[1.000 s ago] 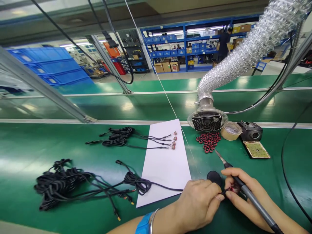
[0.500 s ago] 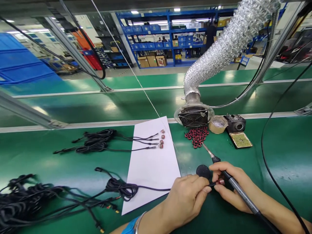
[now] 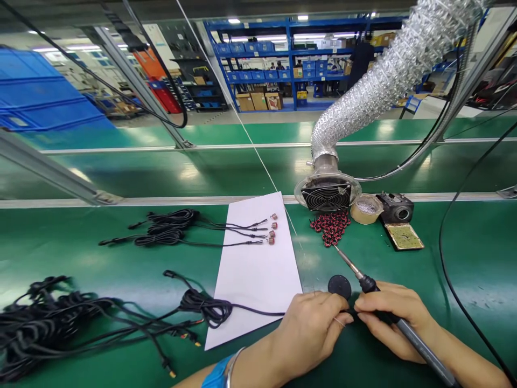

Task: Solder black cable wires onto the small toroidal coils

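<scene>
My left hand [image 3: 309, 334] pinches the end of a black cable [image 3: 258, 312], which runs right from its bundled coil over the white sheet [image 3: 258, 272]. A thin pale strand shows at my left thumb. My right hand [image 3: 399, 318] is closed around the handle of a soldering iron [image 3: 420, 345]. The iron's metal tip points up and left toward a pile of small red-and-black ring coils [image 3: 331, 229]. My right thumb and forefinger meet close to the left fingertips; whatever lies between them is hidden. Just beyond both hands lies a black round disc [image 3: 339, 286].
Several cables with small copper-coloured parts [image 3: 271, 233] by their ends lie partly on the sheet. A tangled cable heap [image 3: 44, 328] fills the left. Behind stand a fume extractor [image 3: 328, 196], a tape roll [image 3: 366, 208] and an iron stand with sponge [image 3: 404, 236].
The view has shifted slightly. My right fingertips have drawn a little apart from my left; the small reddish part seen between them no longer shows. The iron has turned slightly in my hand.
</scene>
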